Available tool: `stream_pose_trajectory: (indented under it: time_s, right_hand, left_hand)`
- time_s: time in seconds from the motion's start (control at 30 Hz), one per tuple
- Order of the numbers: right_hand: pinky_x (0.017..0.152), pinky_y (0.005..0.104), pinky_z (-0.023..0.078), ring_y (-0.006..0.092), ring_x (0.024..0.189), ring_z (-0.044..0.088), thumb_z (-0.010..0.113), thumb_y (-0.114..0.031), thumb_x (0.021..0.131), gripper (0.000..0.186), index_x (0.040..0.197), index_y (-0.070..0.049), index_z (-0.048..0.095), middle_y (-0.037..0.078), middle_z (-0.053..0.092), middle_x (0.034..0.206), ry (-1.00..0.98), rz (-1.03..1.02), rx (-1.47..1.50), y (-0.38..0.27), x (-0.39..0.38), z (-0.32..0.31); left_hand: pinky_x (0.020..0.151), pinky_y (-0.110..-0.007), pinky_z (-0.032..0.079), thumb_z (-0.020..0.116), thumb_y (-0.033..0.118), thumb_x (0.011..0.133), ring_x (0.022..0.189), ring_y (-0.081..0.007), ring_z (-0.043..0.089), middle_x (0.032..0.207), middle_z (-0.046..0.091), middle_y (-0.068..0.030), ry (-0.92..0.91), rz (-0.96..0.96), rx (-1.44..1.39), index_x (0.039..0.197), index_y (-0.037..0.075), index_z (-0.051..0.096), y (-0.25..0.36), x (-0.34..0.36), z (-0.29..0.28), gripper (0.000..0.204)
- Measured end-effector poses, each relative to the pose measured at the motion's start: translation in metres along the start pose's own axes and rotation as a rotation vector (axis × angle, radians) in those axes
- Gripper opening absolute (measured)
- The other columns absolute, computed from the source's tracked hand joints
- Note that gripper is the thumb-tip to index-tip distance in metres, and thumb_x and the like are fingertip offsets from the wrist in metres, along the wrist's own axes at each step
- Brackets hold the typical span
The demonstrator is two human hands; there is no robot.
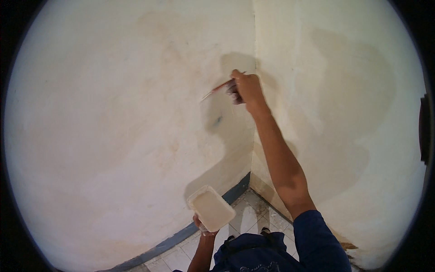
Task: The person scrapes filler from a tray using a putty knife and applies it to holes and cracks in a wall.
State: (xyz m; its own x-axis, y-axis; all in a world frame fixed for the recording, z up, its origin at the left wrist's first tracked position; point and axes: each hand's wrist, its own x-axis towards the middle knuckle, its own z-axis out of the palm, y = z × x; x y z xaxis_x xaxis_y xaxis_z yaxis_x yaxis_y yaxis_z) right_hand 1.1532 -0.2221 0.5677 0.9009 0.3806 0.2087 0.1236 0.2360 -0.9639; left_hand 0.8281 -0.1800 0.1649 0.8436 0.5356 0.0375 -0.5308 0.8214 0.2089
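Observation:
My right hand (244, 88), its fingers smudged, is raised at the left wall (113, 99) near the room's corner, gripping a slim tool (217, 88) with a reddish handle and a pale tip, apparently a paintbrush. The tip is close to the wall, above a small dark patch (217, 120); whether it touches is unclear. Low in the view, my left hand (201, 226) holds a rectangular pale plastic tub (210, 208) of cream-coloured liquid, its fingers partly hidden behind it.
A second cream wall (344, 113) meets the left one at a vertical corner. A grey-blue skirting (161, 246) runs along the base above white floor tiles (174, 258). My feet show below, and a dark object (424, 129) stands at the far right edge.

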Motion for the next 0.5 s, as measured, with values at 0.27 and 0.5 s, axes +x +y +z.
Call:
stream_pose_trajectory:
  time_s: [0.27,0.5]
  right_hand:
    - [0.046,0.0305,0.037,0.0112,0.050,0.050,0.059,-0.022,0.083,0.031,0.061,-0.001,0.059,0.002,0.056,0.057,0.037,0.207,-0.087,0.126,-0.057,-0.050]
    - [0.040,0.0332,0.036,0.0160,0.044,0.047,0.059,-0.020,0.084,0.036,0.058,0.003,0.054,0.009,0.054,0.056,0.019,0.246,-0.149,0.203,-0.025,0.039]
  left_hand:
    - [0.056,-0.041,0.060,0.057,0.051,0.086,0.098,-0.0277,0.066,0.123,0.061,-0.0098,0.093,0.072,-0.056,0.134,0.014,0.050,0.032,0.012,0.007,0.061]
    - [0.080,-0.045,0.058,0.056,0.053,0.086,0.105,-0.0269,0.063,0.123,0.061,-0.0074,0.196,0.412,0.503,0.134,0.013,0.050,0.047,0.013,-0.039,0.062]
